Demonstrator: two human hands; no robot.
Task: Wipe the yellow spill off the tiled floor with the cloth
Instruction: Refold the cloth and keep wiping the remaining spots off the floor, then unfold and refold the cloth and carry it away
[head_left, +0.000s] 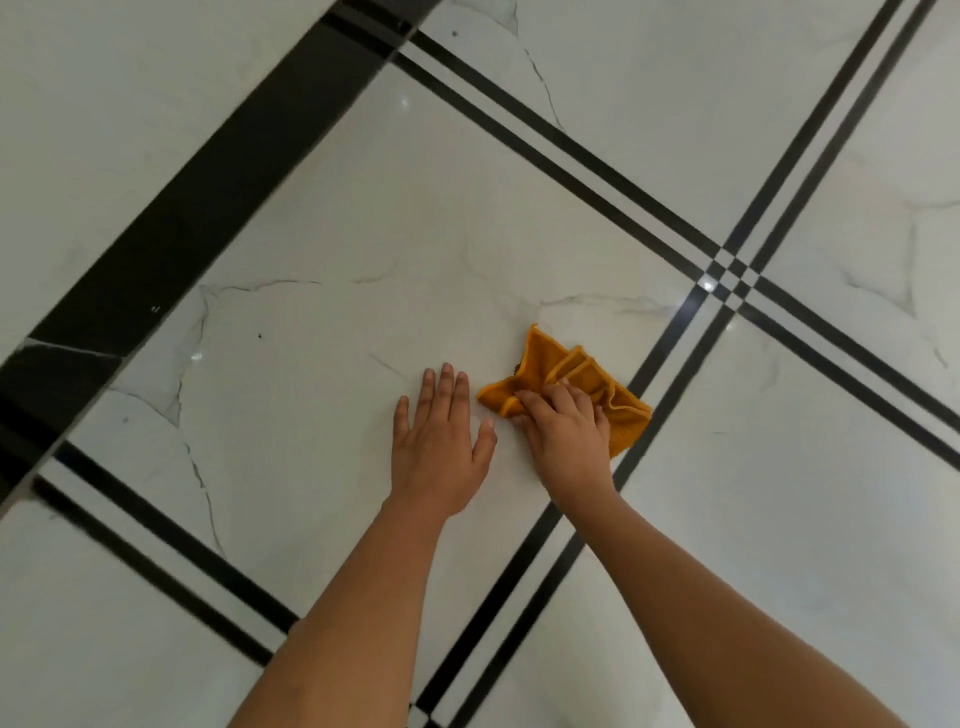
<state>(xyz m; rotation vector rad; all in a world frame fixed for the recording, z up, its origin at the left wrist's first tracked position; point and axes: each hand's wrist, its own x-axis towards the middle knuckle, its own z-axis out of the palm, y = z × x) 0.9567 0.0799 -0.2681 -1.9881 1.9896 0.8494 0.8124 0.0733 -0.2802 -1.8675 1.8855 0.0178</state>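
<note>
- The cloth (582, 374), orange-yellow and bunched into folds, is lying on the white marbled floor (311, 364), right of the scene's middle. Its right corner is reaching just beside a pair of thin black stripes (670, 353) running from near to far.
- The right hand (566, 431) is pressing down on the near part of the cloth. Its grip is clenching the fabric, with curled fingers gathering folds beneath them. The far and right parts of the cloth are sticking out past the knuckles.
- The left hand (441, 447) is resting flat on the bare tile just left of the cloth. Its grip is released, with the fingers lying straight and slightly spread and the thumb pointing toward the right hand without touching it.
- A small dark patch (518, 369) is showing at the cloth's far-left edge; what it is cannot be told.
- The left forearm (353, 613) and the right forearm (691, 582) are reaching in from the near edge, the right one crossing over the stripes.
- A second stripe pair (571, 140) is crossing the first at the far right, and a wide black band (208, 208) is running diagonally across the far left.
</note>
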